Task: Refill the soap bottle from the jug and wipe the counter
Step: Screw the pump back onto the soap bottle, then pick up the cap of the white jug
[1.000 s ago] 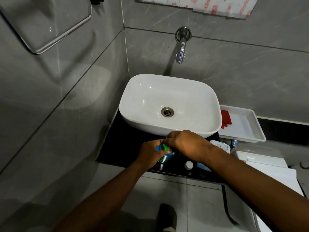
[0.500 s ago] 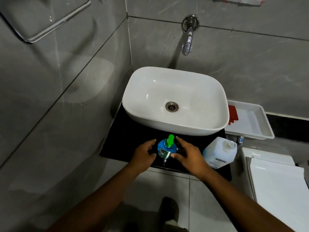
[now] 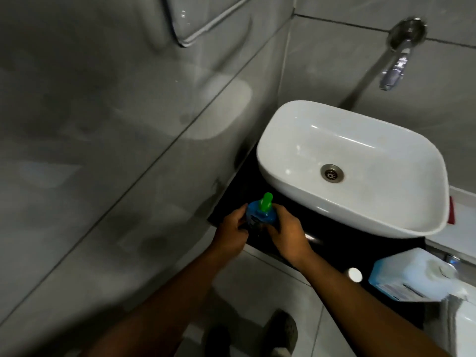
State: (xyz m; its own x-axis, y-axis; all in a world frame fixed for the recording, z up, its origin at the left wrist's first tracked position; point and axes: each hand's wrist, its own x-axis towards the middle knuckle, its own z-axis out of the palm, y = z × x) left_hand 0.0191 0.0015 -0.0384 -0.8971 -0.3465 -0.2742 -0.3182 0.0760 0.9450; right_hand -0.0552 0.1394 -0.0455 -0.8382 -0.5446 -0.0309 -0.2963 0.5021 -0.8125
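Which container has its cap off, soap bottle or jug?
The jug at the counter's right end: its white cap lies beside it. The blue soap bottle, between both hands, carries its green pump.

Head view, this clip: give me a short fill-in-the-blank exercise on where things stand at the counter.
1. Both hands, left and right, hold the blue soap bottle, whose pump top is coloured ____.
2. The soap bottle stands on the black counter in front of the white ____.
3. The loose white cap lies on the counter just left of the ____.
4. The tap comes out of the ____.

Missing words: green; sink; jug; wall
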